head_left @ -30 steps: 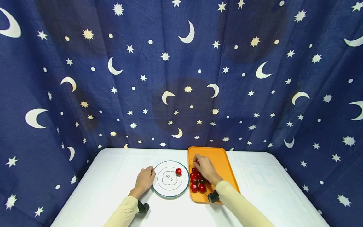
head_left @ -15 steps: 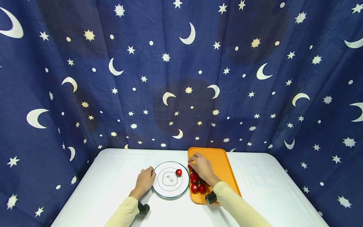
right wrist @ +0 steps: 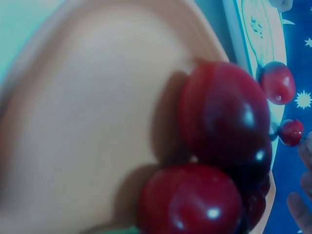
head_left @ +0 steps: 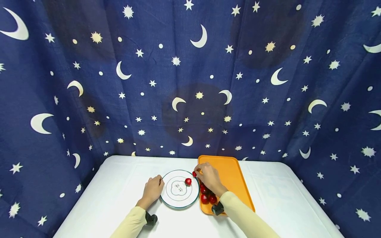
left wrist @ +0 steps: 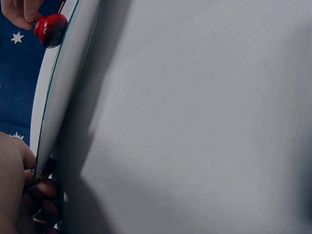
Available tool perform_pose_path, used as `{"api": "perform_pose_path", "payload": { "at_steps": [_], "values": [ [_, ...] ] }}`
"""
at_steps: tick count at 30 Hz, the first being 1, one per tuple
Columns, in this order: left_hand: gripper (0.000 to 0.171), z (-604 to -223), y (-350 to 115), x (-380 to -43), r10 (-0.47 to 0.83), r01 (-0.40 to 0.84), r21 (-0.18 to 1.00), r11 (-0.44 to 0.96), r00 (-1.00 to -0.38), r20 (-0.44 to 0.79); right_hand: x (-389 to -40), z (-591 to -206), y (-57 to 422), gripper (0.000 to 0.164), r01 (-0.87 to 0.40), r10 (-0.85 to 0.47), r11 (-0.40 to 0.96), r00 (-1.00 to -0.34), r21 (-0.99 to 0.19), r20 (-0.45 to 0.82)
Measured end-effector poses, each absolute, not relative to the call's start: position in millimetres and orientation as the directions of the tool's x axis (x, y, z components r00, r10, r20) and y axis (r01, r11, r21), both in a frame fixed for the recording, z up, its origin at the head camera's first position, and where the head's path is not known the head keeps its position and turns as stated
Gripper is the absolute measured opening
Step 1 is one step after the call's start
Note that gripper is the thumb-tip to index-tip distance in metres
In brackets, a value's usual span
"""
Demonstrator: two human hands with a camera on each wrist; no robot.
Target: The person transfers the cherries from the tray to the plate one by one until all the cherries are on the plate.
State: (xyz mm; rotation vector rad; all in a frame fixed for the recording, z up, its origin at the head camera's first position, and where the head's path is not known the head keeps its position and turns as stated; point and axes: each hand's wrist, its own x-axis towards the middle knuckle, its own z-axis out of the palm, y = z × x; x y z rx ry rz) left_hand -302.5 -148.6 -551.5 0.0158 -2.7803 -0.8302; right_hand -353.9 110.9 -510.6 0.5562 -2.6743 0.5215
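In the head view my left hand (head_left: 153, 189) holds the left rim of a white plate (head_left: 167, 197) with a green edge. The left wrist view shows the thumb above that rim and fingers (left wrist: 46, 187) beneath it. One red cherry (head_left: 188, 181) lies on the plate, right of the printed centre. My right hand (head_left: 209, 177) pinches another cherry (head_left: 194, 174) over the plate's upper right rim. This held cherry (right wrist: 291, 132) shows at the fingertips in the right wrist view. Below the right hand, several cherries (head_left: 204, 198) sit along the left side of an orange tray (head_left: 230, 173), partly hidden by the hand.
The tray stands right beside the plate on a table with a white cloth (head_left: 125, 178). A dark blue curtain (head_left: 190, 79) with moons and stars hangs behind the table. A black wrist camera (head_left: 218, 208) hangs over the tray's front edge.
My right hand has moved left from over the tray to the plate's right rim, carrying a cherry. The left hand has stayed at the plate's left rim.
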Motion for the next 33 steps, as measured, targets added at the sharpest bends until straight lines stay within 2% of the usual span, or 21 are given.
{"api": "perform_pose_path", "payload": {
  "at_steps": [5, 15, 33],
  "values": [
    [0.017, -550, -149, -302, -0.083, 0.042, 0.537, 0.843, -0.975, 0.207, -353, -514, 106, 0.003, -0.436, -0.31, 0.85, -0.867, -0.296, 0.39],
    [0.018, -566, -150, -308, -0.091, 0.079, 0.526, 0.847, -0.953, 0.289, -352, -517, 102, 0.005, -0.438, -0.325, 0.846, -0.875, -0.304, 0.358],
    [0.02, -567, -149, -308, -0.107, 0.057, 0.534, 0.844, -0.956, 0.272, -352, -519, 109, 0.01, -0.465, -0.369, 0.823, -0.875, -0.327, 0.314]
  ]
}}
